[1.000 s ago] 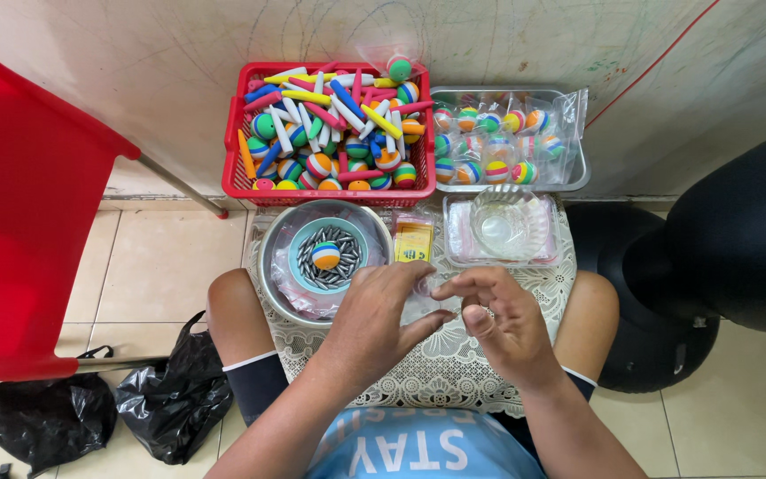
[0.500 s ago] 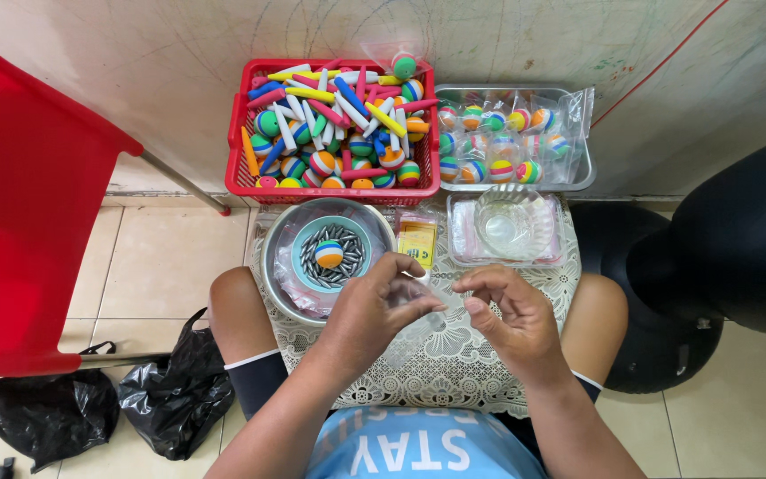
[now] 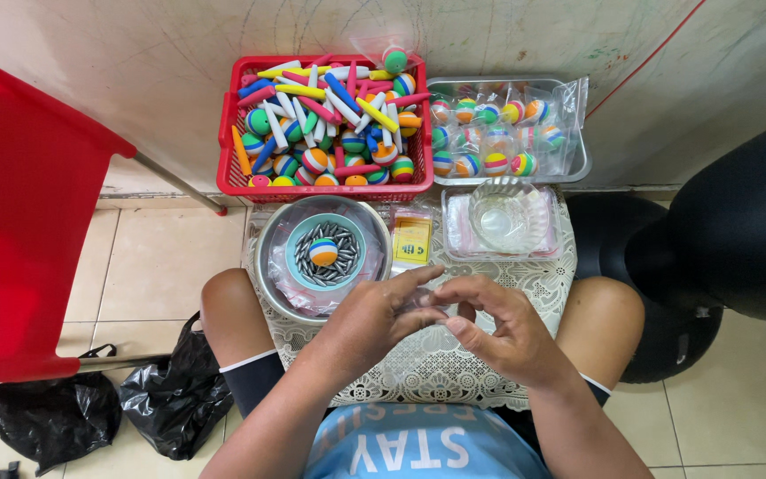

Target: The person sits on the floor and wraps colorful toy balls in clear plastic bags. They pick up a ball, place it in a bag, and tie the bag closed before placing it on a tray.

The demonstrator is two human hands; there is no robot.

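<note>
Hands: my left hand [image 3: 374, 318] and right hand [image 3: 498, 328] are pinching something small, unidentifiable | done: bagged striped balls filling far-right metal tray [image 3: 578, 160] | left: loose balls crowding red basket [image 3: 228, 133], near bowl [image 3: 268, 266] holding one.

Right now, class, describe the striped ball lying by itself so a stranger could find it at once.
Start at the red basket against the wall. Just in front of it sits a round metal bowl holding a smaller teal dish of dark metal pieces. The striped ball lies alone on those pieces, unbagged, unlike the others.
</note>
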